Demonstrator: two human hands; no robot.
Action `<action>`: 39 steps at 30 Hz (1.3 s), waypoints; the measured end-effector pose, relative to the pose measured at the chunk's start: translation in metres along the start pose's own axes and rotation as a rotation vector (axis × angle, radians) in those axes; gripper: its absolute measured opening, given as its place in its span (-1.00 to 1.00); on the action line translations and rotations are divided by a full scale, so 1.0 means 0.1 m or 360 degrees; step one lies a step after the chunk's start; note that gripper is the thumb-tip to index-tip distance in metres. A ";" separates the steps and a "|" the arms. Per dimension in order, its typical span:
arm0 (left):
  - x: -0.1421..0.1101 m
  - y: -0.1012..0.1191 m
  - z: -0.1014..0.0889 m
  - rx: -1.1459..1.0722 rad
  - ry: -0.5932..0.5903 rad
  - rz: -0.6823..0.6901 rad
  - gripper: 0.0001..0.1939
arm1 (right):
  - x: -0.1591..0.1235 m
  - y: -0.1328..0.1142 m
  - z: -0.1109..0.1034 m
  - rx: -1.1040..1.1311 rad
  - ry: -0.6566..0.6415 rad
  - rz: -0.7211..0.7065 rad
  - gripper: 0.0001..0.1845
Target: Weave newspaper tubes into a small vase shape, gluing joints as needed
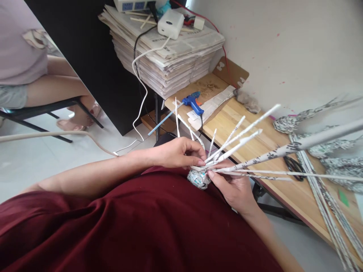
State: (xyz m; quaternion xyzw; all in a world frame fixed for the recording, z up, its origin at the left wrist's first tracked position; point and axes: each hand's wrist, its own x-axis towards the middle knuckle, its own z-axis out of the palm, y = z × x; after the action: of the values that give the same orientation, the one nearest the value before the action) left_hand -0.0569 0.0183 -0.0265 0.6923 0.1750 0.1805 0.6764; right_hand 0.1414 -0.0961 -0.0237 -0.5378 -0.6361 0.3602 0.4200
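Left hand and right hand pinch woven piece at top, tubes fanning eleven-to-three o'clock; likely light, crushable, best held by dense weave.

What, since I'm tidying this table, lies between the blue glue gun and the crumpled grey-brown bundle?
Pale paper lies flat between the blue glue gun and the crumpled grey-brown bundle, as the head view shows.

2 hands, 1 wvn pc, 1 glue gun, 1 newsp stack
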 end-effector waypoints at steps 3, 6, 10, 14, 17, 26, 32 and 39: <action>-0.03 0.02 0.03 -0.0136 0.0030 -0.0113 -0.78 | 0.01 -0.01 -0.01 0.0010 0.0011 -0.0014 -0.92; -0.06 0.02 0.05 -0.0233 -0.0002 -0.0170 -0.76 | 0.03 -0.03 -0.01 -0.0058 -0.0023 -0.0057 -0.92; -0.09 -0.04 0.05 -0.0310 -0.0053 -0.0146 -0.74 | 0.05 -0.03 0.00 -0.0073 -0.0024 -0.0057 -0.92; -0.08 -0.08 0.04 -0.0300 -0.0047 -0.0176 -0.70 | 0.06 -0.02 0.02 0.0011 -0.0071 -0.0033 -0.92; -0.06 -0.05 0.05 -0.0168 -0.0020 -0.0150 -0.69 | 0.07 -0.04 0.02 0.0036 -0.0068 0.0018 -0.94; -0.08 -0.06 0.05 -0.0075 -0.0045 -0.0091 -0.71 | 0.05 -0.01 0.04 0.0167 -0.0057 0.0091 -0.95; -0.09 -0.15 0.09 -0.0044 0.0185 0.0241 -0.75 | 0.08 -0.07 0.02 0.0161 -0.0059 0.0298 -0.95; -0.12 -0.15 0.14 -0.0217 0.0213 0.0080 -0.72 | 0.06 -0.05 0.01 0.0185 -0.0023 0.0394 -0.95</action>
State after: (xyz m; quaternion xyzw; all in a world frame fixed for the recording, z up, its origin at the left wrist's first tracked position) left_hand -0.0608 0.0001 -0.0424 0.6351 0.1897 0.2548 0.7041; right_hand 0.1380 -0.0905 -0.0188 -0.5844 -0.5459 0.4495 0.3981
